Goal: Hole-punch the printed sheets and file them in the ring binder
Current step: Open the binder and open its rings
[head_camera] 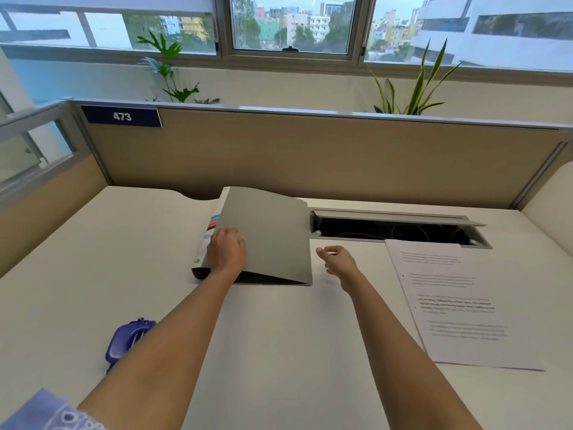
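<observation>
Grey card forms the cover of the ring binder (269, 237), which lies at the middle of the pale desk (279, 352) with its spine to the left. The cover's free edge is raised a little, with a dark gap below it. The spine carries a label with red and blue blocks and a small round logo, too blurred to read.

The only clear writing is "473" in white on a dark blue plate (122, 116), fixed to the beige fabric partition (310, 156).

The left hand (226, 249) rests on the cover by the spine, fingers close together and lying on the card. Its thumb is hidden, so a grip there cannot be ruled out. The right hand (339, 262) hovers just beside the cover's right edge, apart from it, fingers loosely spread and holding nothing.

The printed sheets (459, 305) lie flat to the right, their top edge reaching the open cable slot (397, 229); the text is illegible. A rounded purple hole punch (128, 339) sits near left, partly behind the forearm. Bare desk runs between binder and sheets.
</observation>
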Tool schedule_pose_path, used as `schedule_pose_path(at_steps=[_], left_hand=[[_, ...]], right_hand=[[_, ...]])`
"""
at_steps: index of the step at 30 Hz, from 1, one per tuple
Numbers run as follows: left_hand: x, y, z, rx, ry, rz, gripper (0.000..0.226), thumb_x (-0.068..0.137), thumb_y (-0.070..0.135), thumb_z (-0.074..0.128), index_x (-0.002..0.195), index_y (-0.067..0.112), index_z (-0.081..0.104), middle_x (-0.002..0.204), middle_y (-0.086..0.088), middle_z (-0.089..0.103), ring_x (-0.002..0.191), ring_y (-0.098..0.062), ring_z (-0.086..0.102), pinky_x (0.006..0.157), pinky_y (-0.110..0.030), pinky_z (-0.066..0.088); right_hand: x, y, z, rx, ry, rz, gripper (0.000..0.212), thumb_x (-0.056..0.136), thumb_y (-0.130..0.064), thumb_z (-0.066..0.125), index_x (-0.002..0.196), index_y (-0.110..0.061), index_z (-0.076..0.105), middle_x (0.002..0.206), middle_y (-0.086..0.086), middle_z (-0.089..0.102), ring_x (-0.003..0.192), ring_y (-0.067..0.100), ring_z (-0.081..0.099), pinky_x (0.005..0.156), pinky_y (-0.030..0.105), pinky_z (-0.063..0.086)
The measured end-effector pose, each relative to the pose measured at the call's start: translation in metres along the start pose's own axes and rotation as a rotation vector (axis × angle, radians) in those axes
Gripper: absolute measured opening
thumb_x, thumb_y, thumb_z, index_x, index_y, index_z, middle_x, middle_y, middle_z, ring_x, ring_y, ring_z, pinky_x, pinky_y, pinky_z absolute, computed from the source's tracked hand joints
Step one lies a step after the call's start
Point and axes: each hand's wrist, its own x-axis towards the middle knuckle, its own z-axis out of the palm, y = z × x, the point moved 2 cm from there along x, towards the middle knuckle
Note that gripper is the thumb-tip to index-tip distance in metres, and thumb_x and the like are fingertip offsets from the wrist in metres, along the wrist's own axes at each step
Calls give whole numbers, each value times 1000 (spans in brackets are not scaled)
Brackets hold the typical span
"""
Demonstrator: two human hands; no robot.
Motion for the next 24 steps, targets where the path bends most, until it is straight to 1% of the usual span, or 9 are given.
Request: schedule_pose_path(at_steps=[3, 6, 10, 12, 14, 17, 20, 22, 24], left_hand=[[21, -22, -5, 8, 4, -67, 40, 96, 21, 45, 134, 7, 48, 139, -13, 46, 127, -30, 41, 104, -41, 35], [38, -40, -10, 4, -6, -133, 43, 96, 24, 45, 135, 8, 46, 136, -15, 48, 125, -31, 42, 102, -43, 36], [52, -63, -7, -111, -138, -326, 50, 96, 36, 45, 136, 7, 41, 137, -16, 47, 125, -35, 45, 100, -46, 39], [55, -71, -4, -187, -214, -443, 54, 95, 45, 42, 131, 5, 45, 132, -16, 51, 119, -35, 50, 94, -42, 44], [56, -75, -1, -232, -255, -519, 61, 94, 51, 40, 128, 2, 48, 130, -18, 52, 117, -34, 52, 90, -38, 44], [55, -80, 4, -322, -281, -557, 67, 91, 54, 44, 130, 0, 46, 132, -19, 50, 120, -35, 49, 90, -37, 42], [53, -83, 7, -445, -289, -586, 68, 88, 56, 48, 129, 1, 46, 130, -19, 52, 119, -35, 49, 95, -40, 43], [48, -82, 6, -479, -279, -588, 67, 89, 55, 48, 127, 0, 47, 129, -19, 53, 117, -35, 50, 93, -40, 43], [39, -80, 4, -497, -257, -587, 66, 89, 54, 49, 126, 0, 48, 127, -20, 54, 111, -34, 52, 88, -39, 44]], right_hand=[[9, -2, 20, -5, 15, 25, 50, 88, -35, 62, 128, -8, 48, 130, 14, 52, 118, 30, 52, 101, 43, 44], [16, -2, 36, -18, 45, 43, 56, 88, -36, 62, 132, -6, 44, 134, 15, 49, 119, 31, 51, 100, 42, 45], [24, 3, 49, -53, 105, 90, 61, 87, -39, 62, 135, -6, 42, 138, 14, 46, 122, 32, 49, 102, 41, 43], [27, 5, 53, -67, 128, 100, 60, 89, -37, 61, 135, -5, 42, 138, 15, 46, 123, 32, 48, 101, 38, 42], [30, 6, 53, -77, 131, 110, 58, 90, -34, 60, 136, -4, 42, 139, 15, 46, 125, 32, 46, 101, 38, 40], [34, 6, 53, -91, 87, 111, 48, 91, -26, 58, 133, -4, 48, 137, 15, 50, 124, 32, 49, 104, 40, 41], [34, 7, 51, -85, 53, 97, 37, 90, -16, 58, 126, -6, 56, 129, 13, 58, 117, 31, 54, 99, 37, 45], [32, 7, 48, -50, 54, 99, 36, 88, -13, 61, 124, -8, 57, 125, 12, 60, 114, 30, 56, 99, 37, 45], [30, 10, 44, -16, 51, 99, 36, 85, -12, 63, 121, -10, 59, 122, 12, 63, 112, 30, 58, 100, 41, 46]])
